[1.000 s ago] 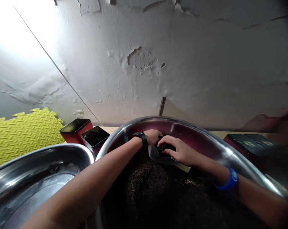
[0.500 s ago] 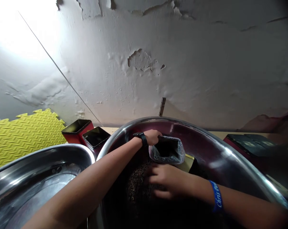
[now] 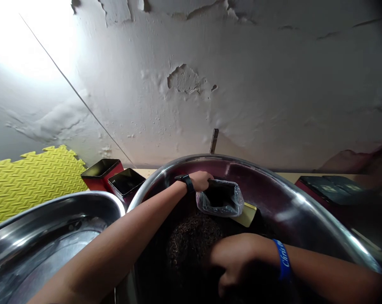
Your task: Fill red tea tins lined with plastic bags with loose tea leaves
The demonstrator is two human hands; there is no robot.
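Inside a large steel basin (image 3: 284, 185), my left hand (image 3: 201, 180) grips the rim of a clear plastic bag (image 3: 220, 210) that lines an upright, open-mouthed tin. The inside of the bag is dark. Loose, dark dried tea leaves (image 3: 191, 236) lie heaped in the basin below it. My right hand (image 3: 231, 257) dips into this heap with its fingers curled downward; leaves and shadow hide the fingertips. Partly behind the bag, a gold-coloured tin lid (image 3: 247, 214) lies in the basin.
At left, a second steel basin (image 3: 110, 198) stands by two open tins, a red one (image 3: 97, 179) and a dark one (image 3: 127, 181). A yellow foam mat (image 3: 35, 181) lies behind. Dark-topped red boxes (image 3: 328, 190) sit at right. A peeling wall (image 3: 257, 93) rises behind.
My right hand has moved down and slightly right, from over the leaves into the heap, its fingers curling. My left hand keeps its grip on the bag rim.
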